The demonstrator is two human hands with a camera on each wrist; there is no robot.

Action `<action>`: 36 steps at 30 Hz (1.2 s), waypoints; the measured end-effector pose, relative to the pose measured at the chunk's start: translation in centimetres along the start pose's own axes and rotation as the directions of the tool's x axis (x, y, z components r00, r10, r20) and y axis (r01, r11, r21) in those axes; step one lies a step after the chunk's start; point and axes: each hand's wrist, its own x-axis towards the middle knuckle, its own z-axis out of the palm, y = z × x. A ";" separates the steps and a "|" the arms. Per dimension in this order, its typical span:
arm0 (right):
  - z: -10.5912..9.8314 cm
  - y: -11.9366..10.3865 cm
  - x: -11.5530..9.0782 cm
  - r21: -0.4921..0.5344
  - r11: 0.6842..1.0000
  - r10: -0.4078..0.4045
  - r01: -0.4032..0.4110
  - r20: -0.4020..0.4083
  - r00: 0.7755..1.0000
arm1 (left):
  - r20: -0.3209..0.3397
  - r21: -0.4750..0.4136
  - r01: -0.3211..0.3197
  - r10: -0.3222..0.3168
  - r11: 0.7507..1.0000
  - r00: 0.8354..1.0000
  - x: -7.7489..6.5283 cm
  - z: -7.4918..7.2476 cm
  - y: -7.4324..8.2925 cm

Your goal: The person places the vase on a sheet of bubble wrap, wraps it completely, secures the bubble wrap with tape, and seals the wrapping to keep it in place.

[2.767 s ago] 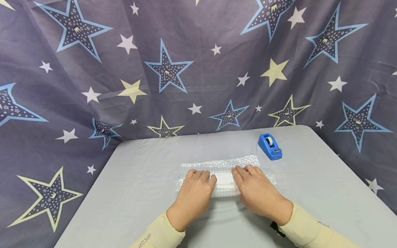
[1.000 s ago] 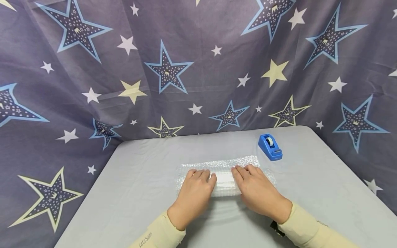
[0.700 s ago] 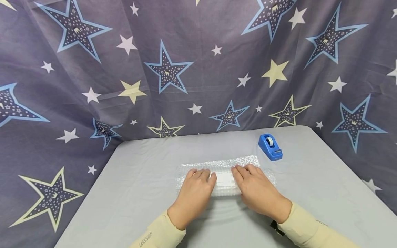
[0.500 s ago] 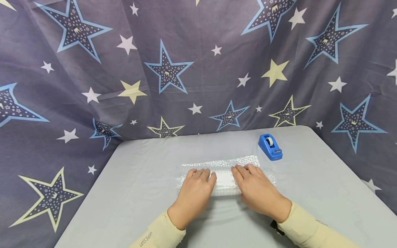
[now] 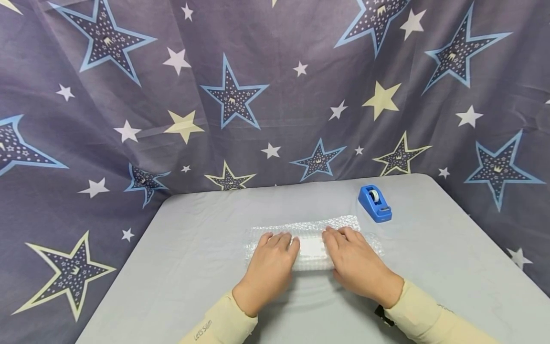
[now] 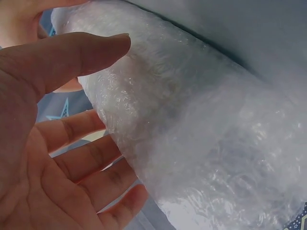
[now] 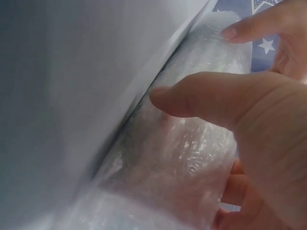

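A star-printed curtain [image 5: 283,28] is hung behind a grey-covered bench [image 5: 202,239]. On the bench, before the person, a roll of bubble wrap [image 5: 310,264] is laid crosswise, its far flap left flat. The roll is grasped by both grips, the left hand [image 5: 271,260] and the right hand [image 5: 354,260], with thumbs placed on the near side and fingers over the far side. If either hand were eased, the layers could be sprung loose by the wrap's own stiffness; if one were pushed ahead, the roll could be skewed; if squeezed too hard, bubbles could be burst. Beyond the right hand, a blue dispenser [image 5: 375,210] is set apart, so one grip might have to be given up to reach it. Between the hands a white patch [image 5: 311,247] is seen; what it is cannot be told.
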 end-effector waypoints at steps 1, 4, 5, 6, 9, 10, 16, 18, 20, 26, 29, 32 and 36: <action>0.0 0.0 0.0 0.002 1.000 0.003 -0.003 0.000 1.000 | 0.001 0.001 0.000 0.000 1.000 1.000 0.0 0.1 0.0; 0.0 0.0 0.0 0.004 1.000 0.008 -0.008 0.008 1.000 | 0.005 0.002 0.002 -0.002 1.000 1.000 0.0 0.2 0.0; 0.0 0.0 0.0 0.004 1.000 0.009 -0.009 0.012 1.000 | 0.006 0.001 0.003 -0.003 1.000 1.000 0.0 0.2 0.0; 0.0 -0.1 0.0 0.003 1.000 0.009 -0.009 0.016 1.000 | 0.008 0.001 0.004 -0.004 1.000 1.000 0.0 0.2 0.0; 0.0 -0.1 0.0 -0.003 1.000 0.013 -0.013 0.031 0.999 | 0.013 0.001 0.007 -0.007 1.000 1.000 0.0 0.2 0.0; 0.0 -0.1 0.0 -0.005 1.000 0.015 -0.014 0.036 0.999 | 0.019 0.002 0.009 -0.009 1.000 1.000 -0.1 0.2 0.0; 0.1 -0.1 0.1 -0.016 1.000 0.028 -0.027 0.053 0.998 | 0.056 0.000 0.025 -0.025 1.000 0.998 -0.1 0.1 0.0; 0.2 0.0 0.1 -0.011 0.999 0.031 -0.030 0.045 0.999 | 0.064 -0.002 0.028 -0.028 1.000 0.998 -0.1 0.1 -0.1; 0.3 0.1 0.2 -0.002 0.999 0.032 -0.032 0.030 0.999 | 0.065 -0.002 0.028 -0.028 1.000 0.997 -0.1 0.1 -0.1; 0.4 0.2 0.2 0.021 0.999 0.037 -0.037 -0.001 0.999 | 0.053 -0.006 0.030 -0.029 1.000 0.998 0.0 0.3 -0.3; 0.4 0.2 0.3 0.030 0.999 0.043 -0.043 -0.003 0.999 | 0.057 -0.010 0.031 -0.031 0.999 0.998 0.0 0.5 -0.3; 0.5 0.3 0.3 0.034 0.999 0.039 -0.039 -0.005 0.999 | 0.062 -0.012 0.033 -0.032 0.999 0.998 -0.1 0.6 -0.4; 0.5 0.3 0.4 0.024 0.999 0.034 -0.034 0.001 0.999 | 0.063 -0.015 0.032 -0.031 0.999 0.998 0.0 0.7 -0.4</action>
